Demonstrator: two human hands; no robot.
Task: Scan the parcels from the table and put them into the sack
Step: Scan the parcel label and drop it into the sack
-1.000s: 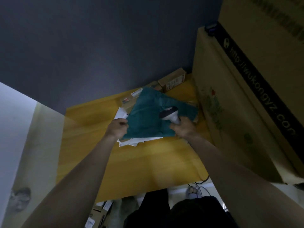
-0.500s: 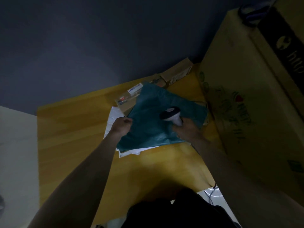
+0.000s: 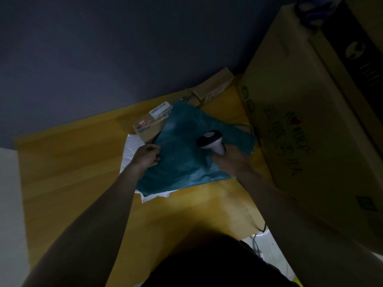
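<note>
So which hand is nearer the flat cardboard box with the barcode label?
The left. The left hand grips the teal bag's edge just in front of the cardboard box. The right hand holds the scanner farther right, across the bag.

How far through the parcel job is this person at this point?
Done: nothing shown; no sack in view. In hand: the left hand grips the teal parcel's edge while the right hand holds the scanner over it. Left: white mailers and cardboard boxes underneath.
</note>
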